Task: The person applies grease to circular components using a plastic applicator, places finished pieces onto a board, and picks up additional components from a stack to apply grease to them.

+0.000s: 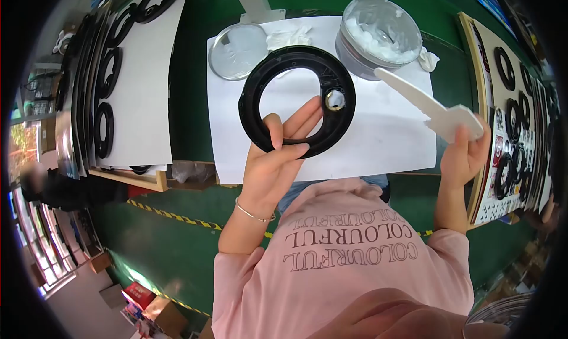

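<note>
My left hand (273,164) is closed on the lower rim of a black plastic ring (251,99), with several fingers through its opening. The ring is held up above the white paper, and a small shiny round insert (335,100) sits in its wider right part. In my right hand (460,158) is a white plastic spatula (414,96), gripped at its wide end, its narrow tip pointing up and left toward the tub. A grey tub (354,53) with white paste inside stands at the back right of the paper. The spatula and the ring are apart.
White paper (390,143) covers the green table, bearing a round clear lid (238,52) and crumpled tissue (290,38). Another tissue (428,60) lies right of the tub. Boards with black rings stand at left (104,130) and right (504,68).
</note>
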